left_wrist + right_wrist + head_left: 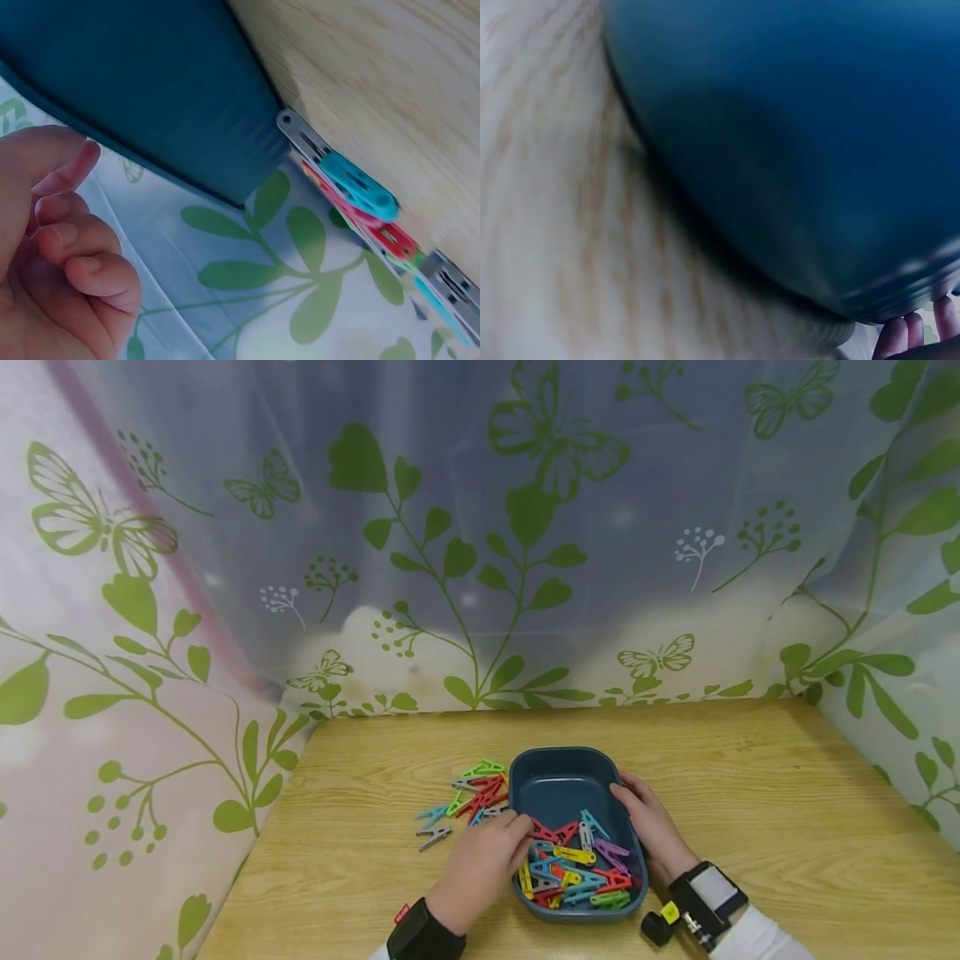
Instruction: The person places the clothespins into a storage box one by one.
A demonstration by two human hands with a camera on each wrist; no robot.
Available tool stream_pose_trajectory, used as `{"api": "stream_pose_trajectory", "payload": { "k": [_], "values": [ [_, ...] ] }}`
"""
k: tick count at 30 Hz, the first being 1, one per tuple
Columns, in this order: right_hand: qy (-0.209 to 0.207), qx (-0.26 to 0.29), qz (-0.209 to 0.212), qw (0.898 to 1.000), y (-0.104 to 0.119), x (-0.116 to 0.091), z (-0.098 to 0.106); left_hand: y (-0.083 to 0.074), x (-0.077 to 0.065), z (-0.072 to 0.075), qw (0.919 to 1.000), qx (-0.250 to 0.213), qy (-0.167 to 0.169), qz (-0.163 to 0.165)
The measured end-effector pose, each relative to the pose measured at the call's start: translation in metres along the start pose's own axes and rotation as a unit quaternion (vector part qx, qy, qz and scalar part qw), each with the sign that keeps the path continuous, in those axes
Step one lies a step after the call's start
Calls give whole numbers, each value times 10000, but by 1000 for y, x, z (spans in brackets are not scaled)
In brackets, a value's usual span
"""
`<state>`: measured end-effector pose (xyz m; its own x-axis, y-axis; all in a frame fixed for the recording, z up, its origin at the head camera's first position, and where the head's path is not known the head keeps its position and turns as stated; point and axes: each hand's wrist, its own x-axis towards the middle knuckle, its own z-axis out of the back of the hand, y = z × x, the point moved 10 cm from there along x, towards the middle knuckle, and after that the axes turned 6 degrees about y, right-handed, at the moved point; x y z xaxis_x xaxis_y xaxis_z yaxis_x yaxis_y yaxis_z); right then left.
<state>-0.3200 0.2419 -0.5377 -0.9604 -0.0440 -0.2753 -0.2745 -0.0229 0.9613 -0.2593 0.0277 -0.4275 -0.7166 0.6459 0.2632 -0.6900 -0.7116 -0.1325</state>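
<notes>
A dark blue rectangular basin (562,762) stands on the wooden table, with clothespins (573,855) of several colours heaped in its near half. My right hand (651,822) grips the basin's right side, thumb over the rim and fingers along the outside wall. In the right wrist view, fingertips (909,334) show beside the wall. At the left rim is my left hand (487,856), its fingers curled and thumb and index close together. I cannot tell whether it pinches a clothespin. Left of the basin lies a loose pile of clothespins (483,793).
A single grey clothespin (435,837) lies at the pile's near-left edge. Bare wooden table (765,777) extends to the right of the basin. Patterned curtains (465,635) with green leaves and butterflies enclose the back and both sides.
</notes>
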Motion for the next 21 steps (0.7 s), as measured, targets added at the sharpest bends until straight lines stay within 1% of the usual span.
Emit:
{"api": "stream_pose_trajectory", "payload": {
  "k": [3,7,11,14,17,21],
  "values": [
    [4,28,-8,10000,0,0,0,11,-4,5,9996,-18,-242,169],
    [-6,82,-62,9999,-1,-1,0,29,-11,15,9970,36,-547,553],
    [-14,70,-64,10000,0,-1,0,49,-18,21,9942,64,-626,877],
    [-6,74,-55,10000,0,-1,0,65,-23,20,9920,110,-537,1134],
    [-4,79,-47,10000,0,-1,0,82,-30,15,9886,149,-370,1451],
    [-24,49,-44,10000,0,-1,0,108,-41,6,9801,123,-17,1981]
  ]
}}
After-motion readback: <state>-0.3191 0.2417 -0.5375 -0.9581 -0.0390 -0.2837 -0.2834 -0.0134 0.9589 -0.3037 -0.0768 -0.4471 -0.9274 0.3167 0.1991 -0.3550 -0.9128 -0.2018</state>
